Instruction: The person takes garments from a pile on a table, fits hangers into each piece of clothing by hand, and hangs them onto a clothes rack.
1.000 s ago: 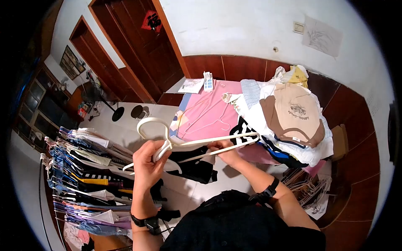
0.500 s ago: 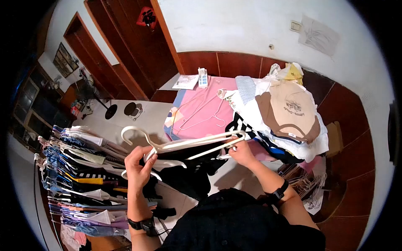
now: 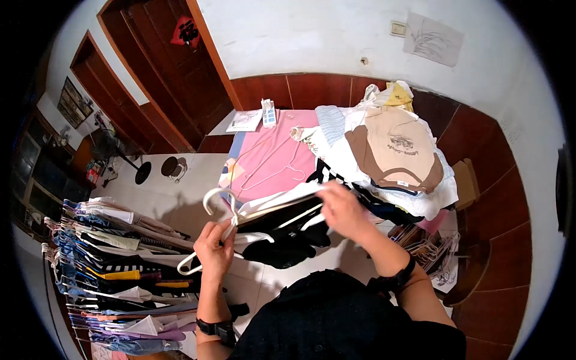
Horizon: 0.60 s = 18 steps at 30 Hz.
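My left hand (image 3: 214, 245) is closed around the necks of white plastic hangers (image 3: 273, 209), just below their hooks. My right hand (image 3: 342, 210), a little smeared by motion, has its curled fingers at the far end of the upper hanger. Black clothing (image 3: 282, 249) shows beneath and between the hangers; how it is attached is partly hidden. Beyond them, a thin pale hanger (image 3: 273, 173) lies on the pink cloth (image 3: 267, 135). A pile of clothes, topped by a beige and brown shirt (image 3: 399, 147), lies to the right of it.
A rack of hung clothes (image 3: 129, 276) stands at the left. Loose hangers (image 3: 432, 252) are bunched below the pile, near a cardboard box (image 3: 467, 183). A stool (image 3: 174, 168) and a fan (image 3: 143, 173) stand on the floor behind. A white packet (image 3: 245, 121) lies at the cloth's far corner.
The view has shifted, so the room appears further left. Both hands still work at the hangers; my left hand sits lower, and my right hand's fingers have curled over the hanger's end.
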Available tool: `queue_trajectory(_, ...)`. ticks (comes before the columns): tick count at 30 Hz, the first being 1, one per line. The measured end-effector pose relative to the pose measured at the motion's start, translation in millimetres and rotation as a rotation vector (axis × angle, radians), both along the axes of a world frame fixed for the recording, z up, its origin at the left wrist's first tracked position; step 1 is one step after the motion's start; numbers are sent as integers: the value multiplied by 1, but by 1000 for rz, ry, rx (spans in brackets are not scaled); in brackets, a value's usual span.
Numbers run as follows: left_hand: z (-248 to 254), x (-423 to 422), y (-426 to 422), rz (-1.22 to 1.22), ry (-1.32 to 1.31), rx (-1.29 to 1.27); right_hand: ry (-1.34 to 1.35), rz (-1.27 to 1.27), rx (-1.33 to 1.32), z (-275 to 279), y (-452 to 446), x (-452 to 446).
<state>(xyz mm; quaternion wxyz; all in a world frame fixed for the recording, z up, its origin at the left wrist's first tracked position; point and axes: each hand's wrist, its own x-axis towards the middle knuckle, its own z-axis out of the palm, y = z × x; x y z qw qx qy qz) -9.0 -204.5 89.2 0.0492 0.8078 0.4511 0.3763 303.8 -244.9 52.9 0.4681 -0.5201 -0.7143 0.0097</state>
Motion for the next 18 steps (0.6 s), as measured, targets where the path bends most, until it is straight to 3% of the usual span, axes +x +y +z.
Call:
queue_trajectory(2,-2,3,2,11,-198,-37,30,270,-35,28,-11,-9)
queue_trajectory(4,-8,-4,9,-42,-340,-130,199,200,-19,38,-10,4)
queue_trajectory(7,-6,-11,12,-80,-408,-194,7,27,135,52,6,27)
queue_trajectory(11,3,-6,11,-139,-437,-216,-298,183,121,67,10,8)
queue_trajectory(13,14,-1,5,-171,-386,-228,-308,246,62,59,19,1)
queue_trajectory(16,28,4,0,-16,-280,-128,-264,274,43,57,25,2)
queue_trajectory(18,25,-6,12,191,-110,248,-234,256,25,60,25,7)
